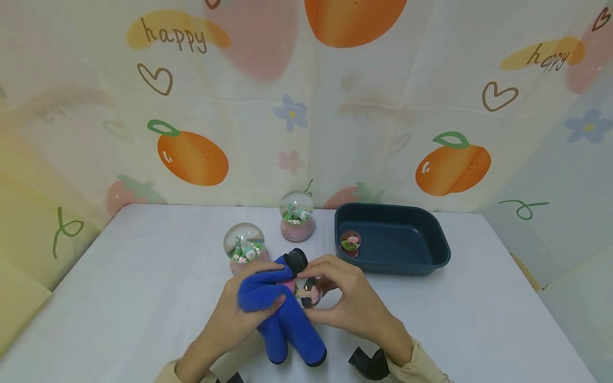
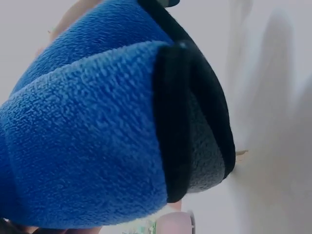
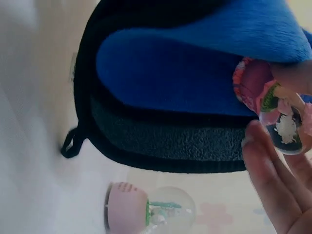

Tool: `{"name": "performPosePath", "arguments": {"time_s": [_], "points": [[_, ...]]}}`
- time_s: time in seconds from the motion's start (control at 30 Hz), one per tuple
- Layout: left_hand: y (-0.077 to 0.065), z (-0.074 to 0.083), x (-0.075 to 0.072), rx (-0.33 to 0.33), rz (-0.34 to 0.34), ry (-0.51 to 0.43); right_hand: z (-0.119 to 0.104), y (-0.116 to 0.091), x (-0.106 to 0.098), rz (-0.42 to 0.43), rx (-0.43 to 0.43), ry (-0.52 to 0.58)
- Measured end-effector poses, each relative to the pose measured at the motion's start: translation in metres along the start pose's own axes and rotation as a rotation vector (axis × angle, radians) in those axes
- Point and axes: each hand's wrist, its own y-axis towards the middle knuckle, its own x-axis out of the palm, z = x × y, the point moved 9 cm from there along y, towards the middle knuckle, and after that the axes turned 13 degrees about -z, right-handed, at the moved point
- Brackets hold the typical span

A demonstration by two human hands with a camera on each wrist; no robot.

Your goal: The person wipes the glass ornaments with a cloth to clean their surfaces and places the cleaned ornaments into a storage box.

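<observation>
A blue cloth (image 1: pixel 299 332) with black edging and a grey underside hangs folded from my left hand (image 1: pixel 232 308), whose fingers and thumb grip it. In the left wrist view the cloth (image 2: pixel 87 136) covers most of that hand. Against the cloth lies a small snow globe (image 1: pixel 310 295), tilted on its side with its pinkish base toward the fabric. My right hand (image 1: pixel 356 300) holds this globe between thumb and fingers. In the right wrist view the glass ball (image 3: pixel 285 131) shows pink and white figures inside, and the cloth lies along its base.
Two larger snow globes with pink bases stand behind the hands, one farther back (image 1: pixel 297 226) and one at the left (image 1: pixel 244 244). A dark blue tray (image 1: pixel 397 268) at the back right holds another small globe (image 1: pixel 351 242). A printed curtain (image 1: pixel 258 122) closes off the back.
</observation>
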Motion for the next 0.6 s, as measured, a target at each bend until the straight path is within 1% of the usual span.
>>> {"name": "performPosePath", "arguments": {"time_s": [0.07, 0.13, 0.2, 0.27, 0.37, 0.4, 0.5, 0.6], "points": [[0.0012, -0.0014, 0.0022, -0.013, -0.035, 0.003, 0.0023, -0.0002, -0.0022, 0.013, 0.004, 0.047], [0.0016, -0.0013, 0.0045, 0.000, -0.063, 0.018, 0.0053, -0.0006, -0.0033, 0.019, 0.019, 0.106], [0.0016, 0.0004, 0.0062, 0.036, -0.079, 0.046, 0.0065, -0.0007, -0.0035, 0.019, 0.027, 0.148], [0.0007, 0.0016, 0.0066, 0.068, -0.075, 0.066, 0.0068, -0.0007, -0.0029, 0.015, 0.033, 0.168], [0.0003, 0.0044, 0.0056, 0.113, -0.047, 0.073, 0.0051, -0.0006, -0.0021, 0.000, 0.031, 0.145], [0.0001, 0.0050, 0.0047, 0.119, -0.031, 0.070, 0.0044, -0.0006, -0.0016, -0.008, 0.028, 0.129], [-0.0007, 0.0053, 0.0012, 0.104, 0.022, 0.041, 0.0025, -0.0001, 0.0010, -0.041, 0.027, 0.069], [-0.0017, 0.0043, -0.0021, 0.081, 0.060, 0.019, 0.0023, 0.0004, 0.0033, -0.064, 0.032, 0.033]]}}
